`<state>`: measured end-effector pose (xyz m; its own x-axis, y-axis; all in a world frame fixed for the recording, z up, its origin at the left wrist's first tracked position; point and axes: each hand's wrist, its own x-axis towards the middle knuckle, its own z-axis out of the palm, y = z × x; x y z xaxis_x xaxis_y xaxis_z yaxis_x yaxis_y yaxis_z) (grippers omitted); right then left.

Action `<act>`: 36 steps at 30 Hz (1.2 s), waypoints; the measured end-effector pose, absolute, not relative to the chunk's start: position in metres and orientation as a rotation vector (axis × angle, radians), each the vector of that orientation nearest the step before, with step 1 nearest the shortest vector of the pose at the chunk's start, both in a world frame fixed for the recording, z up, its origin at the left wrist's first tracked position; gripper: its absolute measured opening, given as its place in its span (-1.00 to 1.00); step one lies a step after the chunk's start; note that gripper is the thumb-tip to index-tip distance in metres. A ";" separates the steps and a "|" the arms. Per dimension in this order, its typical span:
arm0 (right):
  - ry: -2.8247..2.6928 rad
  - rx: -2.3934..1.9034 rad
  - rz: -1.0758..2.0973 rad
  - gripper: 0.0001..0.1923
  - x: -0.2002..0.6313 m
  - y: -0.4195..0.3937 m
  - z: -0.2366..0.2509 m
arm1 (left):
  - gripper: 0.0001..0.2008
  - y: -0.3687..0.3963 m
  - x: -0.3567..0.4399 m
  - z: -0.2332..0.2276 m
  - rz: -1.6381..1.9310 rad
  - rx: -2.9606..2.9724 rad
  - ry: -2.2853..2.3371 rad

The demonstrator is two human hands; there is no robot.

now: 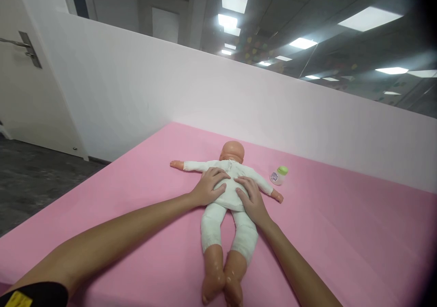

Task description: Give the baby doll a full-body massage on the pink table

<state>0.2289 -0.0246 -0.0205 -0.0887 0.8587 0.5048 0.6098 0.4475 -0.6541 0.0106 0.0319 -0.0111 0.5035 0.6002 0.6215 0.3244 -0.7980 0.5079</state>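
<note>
Head view: left hand, right hand flat, open on doll; mat bare around, bottle near wall.

A wide surface covered in pink fills the lower part of the view. It is bounded at its far edge by a plain white partition wall, which runs slanted across the picture. Above the partition, a dark ceiling is seen, set with rectangular light panels that are lit; some are repeated as reflections in glazing. A pale door is seen beyond the partition at the top. At the far left, a white door with a metal lever handle is shown, and a dark grey floor lies below it.
</note>
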 end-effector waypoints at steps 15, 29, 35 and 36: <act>-1.784 -1.262 0.359 -0.68 0.229 -0.025 -0.022 | -0.71 0.030 0.010 -0.010 1.199 2.402 0.781; -1.777 -1.266 0.358 -0.68 0.226 -0.027 -0.018 | -0.70 0.032 0.011 -0.012 1.192 2.413 0.787; -1.779 -1.264 0.380 -0.68 0.226 -0.027 -0.018 | -0.70 0.030 0.010 -0.010 1.183 2.418 0.799; -1.778 -1.263 0.383 -0.67 0.226 -0.027 -0.018 | -0.70 0.030 0.010 -0.010 1.182 2.418 0.796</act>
